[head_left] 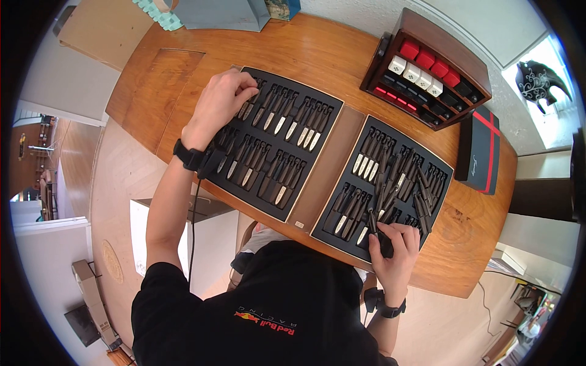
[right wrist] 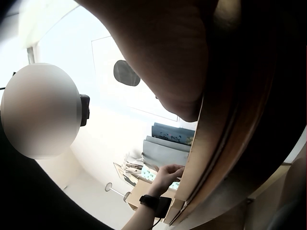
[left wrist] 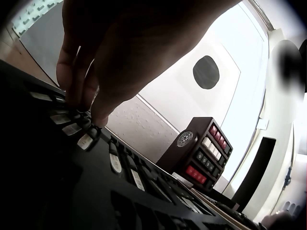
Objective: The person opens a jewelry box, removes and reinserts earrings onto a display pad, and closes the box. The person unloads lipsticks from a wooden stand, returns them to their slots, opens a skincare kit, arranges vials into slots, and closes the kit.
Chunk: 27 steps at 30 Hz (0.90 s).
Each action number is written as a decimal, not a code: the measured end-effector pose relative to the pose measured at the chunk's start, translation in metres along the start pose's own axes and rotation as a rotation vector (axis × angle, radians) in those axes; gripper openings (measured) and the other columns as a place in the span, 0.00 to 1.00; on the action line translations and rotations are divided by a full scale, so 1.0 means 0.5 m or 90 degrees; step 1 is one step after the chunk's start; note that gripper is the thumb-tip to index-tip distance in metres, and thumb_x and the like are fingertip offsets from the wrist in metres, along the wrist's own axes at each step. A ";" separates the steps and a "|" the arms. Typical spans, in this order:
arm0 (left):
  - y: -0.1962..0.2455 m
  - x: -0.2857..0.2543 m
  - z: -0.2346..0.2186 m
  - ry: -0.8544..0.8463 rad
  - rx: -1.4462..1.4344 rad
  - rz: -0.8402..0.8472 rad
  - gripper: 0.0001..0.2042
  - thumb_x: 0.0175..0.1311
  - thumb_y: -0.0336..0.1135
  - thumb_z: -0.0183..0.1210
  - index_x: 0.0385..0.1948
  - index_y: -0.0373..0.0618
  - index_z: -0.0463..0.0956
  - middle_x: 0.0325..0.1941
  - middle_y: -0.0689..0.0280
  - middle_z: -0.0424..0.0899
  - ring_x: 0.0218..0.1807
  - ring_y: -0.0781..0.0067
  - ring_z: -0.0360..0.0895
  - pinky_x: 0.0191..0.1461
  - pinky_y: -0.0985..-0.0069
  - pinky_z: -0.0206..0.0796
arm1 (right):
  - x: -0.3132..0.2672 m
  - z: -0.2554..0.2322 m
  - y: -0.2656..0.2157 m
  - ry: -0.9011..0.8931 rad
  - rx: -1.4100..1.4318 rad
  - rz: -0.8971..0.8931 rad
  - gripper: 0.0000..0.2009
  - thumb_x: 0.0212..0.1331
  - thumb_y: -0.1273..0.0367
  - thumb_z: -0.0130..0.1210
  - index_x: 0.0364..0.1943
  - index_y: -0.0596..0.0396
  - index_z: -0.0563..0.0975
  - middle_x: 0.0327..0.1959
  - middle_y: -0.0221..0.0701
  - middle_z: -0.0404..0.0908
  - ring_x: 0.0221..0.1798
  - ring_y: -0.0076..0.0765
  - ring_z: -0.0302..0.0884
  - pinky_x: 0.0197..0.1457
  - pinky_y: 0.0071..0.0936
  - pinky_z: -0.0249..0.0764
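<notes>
A hinged case lies spread on the table, with a left black foam tray [head_left: 282, 144] and a right black foam tray [head_left: 345, 244]. Slim dark pieces with pale rounded tips fill the left tray in rows; their exact kind does not show. My left hand [head_left: 223, 100] pinches at the head of a slim dark piece in its upper left corner, fingertips right at the row in the left wrist view. Over the right tray a heap of loose pieces [head_left: 400, 177] lies across the slots. At its near edge my right hand [head_left: 397, 247] pinches a slim dark piece [head_left: 372, 221] between thumb and fingers.
Behind the right tray stands a dark wooden cabinet [head_left: 390, 33] with red and white blocks on its front. A black box with red ribbon [head_left: 479, 155] sits right of it. Paper bags [head_left: 223, 15] stand at the table's far left. A cable [head_left: 194, 226] hangs from the left wrist.
</notes>
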<state>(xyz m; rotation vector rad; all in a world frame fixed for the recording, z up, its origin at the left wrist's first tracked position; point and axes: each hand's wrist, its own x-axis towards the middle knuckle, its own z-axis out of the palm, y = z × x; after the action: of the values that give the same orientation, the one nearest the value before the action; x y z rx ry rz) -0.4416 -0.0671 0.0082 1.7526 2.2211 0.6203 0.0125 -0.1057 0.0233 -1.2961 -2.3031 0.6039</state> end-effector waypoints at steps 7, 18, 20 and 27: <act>-0.007 -0.048 -0.018 -0.054 0.032 0.045 0.17 0.70 0.31 0.67 0.59 0.46 0.87 0.47 0.59 0.80 0.47 0.60 0.81 0.54 0.65 0.76 | 0.000 0.000 0.001 -0.005 0.006 0.005 0.15 0.52 0.72 0.75 0.45 0.51 0.87 0.41 0.31 0.80 0.45 0.43 0.75 0.50 0.39 0.72; -0.043 -0.027 -0.042 -0.160 0.077 0.104 0.24 0.65 0.28 0.70 0.65 0.54 0.84 0.48 0.61 0.73 0.53 0.61 0.72 0.61 0.65 0.68 | 0.003 -0.003 -0.001 -0.003 0.006 0.014 0.15 0.51 0.72 0.74 0.45 0.50 0.87 0.42 0.31 0.82 0.46 0.44 0.77 0.50 0.39 0.73; -0.046 -0.028 -0.039 -0.166 0.059 0.102 0.24 0.65 0.28 0.70 0.65 0.54 0.84 0.48 0.61 0.72 0.53 0.60 0.72 0.61 0.65 0.68 | 0.007 -0.005 0.000 0.005 0.019 0.000 0.15 0.51 0.72 0.75 0.45 0.50 0.87 0.42 0.31 0.82 0.45 0.43 0.77 0.50 0.39 0.73; 0.079 -0.106 -0.016 0.014 0.024 0.086 0.23 0.69 0.27 0.67 0.66 0.46 0.80 0.53 0.55 0.76 0.56 0.55 0.77 0.64 0.65 0.71 | -0.001 0.000 0.010 0.024 0.017 -0.015 0.14 0.52 0.71 0.75 0.44 0.49 0.87 0.43 0.27 0.81 0.45 0.39 0.77 0.48 0.38 0.70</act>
<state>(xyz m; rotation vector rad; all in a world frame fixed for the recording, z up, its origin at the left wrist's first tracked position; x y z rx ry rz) -0.3978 -0.1122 0.0304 1.9353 2.1553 0.6330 0.0163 -0.1039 0.0203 -1.2553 -2.2687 0.5955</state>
